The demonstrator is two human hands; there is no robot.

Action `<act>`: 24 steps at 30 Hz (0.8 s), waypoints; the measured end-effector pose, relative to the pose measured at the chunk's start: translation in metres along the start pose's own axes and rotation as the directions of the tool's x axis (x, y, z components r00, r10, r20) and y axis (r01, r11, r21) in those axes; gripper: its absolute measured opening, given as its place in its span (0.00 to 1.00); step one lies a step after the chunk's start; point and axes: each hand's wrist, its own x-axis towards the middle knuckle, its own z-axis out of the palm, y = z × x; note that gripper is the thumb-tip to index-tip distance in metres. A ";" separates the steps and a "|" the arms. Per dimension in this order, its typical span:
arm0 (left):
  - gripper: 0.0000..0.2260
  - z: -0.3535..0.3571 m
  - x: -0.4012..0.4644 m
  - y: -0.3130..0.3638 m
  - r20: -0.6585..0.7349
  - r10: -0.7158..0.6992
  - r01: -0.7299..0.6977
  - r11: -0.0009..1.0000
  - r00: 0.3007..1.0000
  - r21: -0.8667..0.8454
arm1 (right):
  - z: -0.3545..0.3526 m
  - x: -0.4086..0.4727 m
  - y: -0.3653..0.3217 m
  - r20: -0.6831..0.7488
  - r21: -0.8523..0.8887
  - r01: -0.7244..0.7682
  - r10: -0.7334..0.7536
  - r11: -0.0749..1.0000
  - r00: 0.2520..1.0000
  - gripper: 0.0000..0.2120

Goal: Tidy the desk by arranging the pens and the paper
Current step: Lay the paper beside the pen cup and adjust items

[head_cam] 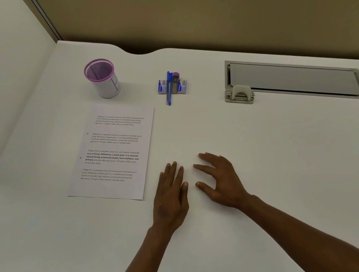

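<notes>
- Left hand [171, 199] and right hand [220, 182] rest flat and empty on the desk [275, 167].
- Blue pen [168, 88] lies at 12 o'clock, long axis near–far, about equally reachable.
- Paper [114, 151] sits at 10 o'clock, nearer the left hand.

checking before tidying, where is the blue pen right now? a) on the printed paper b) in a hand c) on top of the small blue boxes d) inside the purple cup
c: the blue pen lies across the small blue boxes, apart from cup, paper and hands.
</notes>
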 end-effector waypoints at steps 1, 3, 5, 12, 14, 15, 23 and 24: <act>0.21 0.000 0.000 0.000 -0.032 -0.028 0.028 0.999 0.999 -0.029 | 0.000 0.003 -0.001 -0.048 0.022 -0.024 0.025 0.999 0.999 0.22; 0.21 0.001 0.000 0.000 -0.053 -0.030 0.029 0.999 0.998 -0.014 | 0.002 0.008 -0.001 -0.094 0.004 -0.038 0.038 0.999 0.995 0.19; 0.21 0.002 -0.001 0.000 -0.056 -0.007 0.009 1.000 0.998 0.025 | 0.004 0.014 -0.003 -0.103 -0.003 -0.050 0.049 0.999 0.993 0.16; 0.24 0.007 -0.005 -0.003 -0.041 0.025 -0.019 0.988 0.999 0.154 | 0.007 0.037 -0.016 -0.089 0.095 -0.317 0.325 0.944 0.942 0.19; 0.24 0.008 -0.006 -0.004 -0.045 0.010 -0.004 0.990 0.999 0.143 | 0.005 0.042 -0.018 -0.084 0.105 -0.328 0.337 0.939 0.938 0.21; 0.24 0.009 -0.007 -0.004 -0.046 0.004 0.003 0.991 0.999 0.135 | 0.004 0.044 -0.017 -0.085 0.109 -0.330 0.339 0.938 0.937 0.22; 0.23 0.014 -0.006 -0.003 -0.071 -0.005 0.011 0.996 0.997 0.083 | 0.006 0.018 -0.009 -0.096 0.127 -0.181 0.193 0.975 0.976 0.20; 0.23 0.015 -0.006 -0.003 -0.068 -0.003 0.009 0.997 0.998 0.082 | 0.008 0.015 -0.011 -0.119 0.123 -0.164 0.179 0.979 0.977 0.18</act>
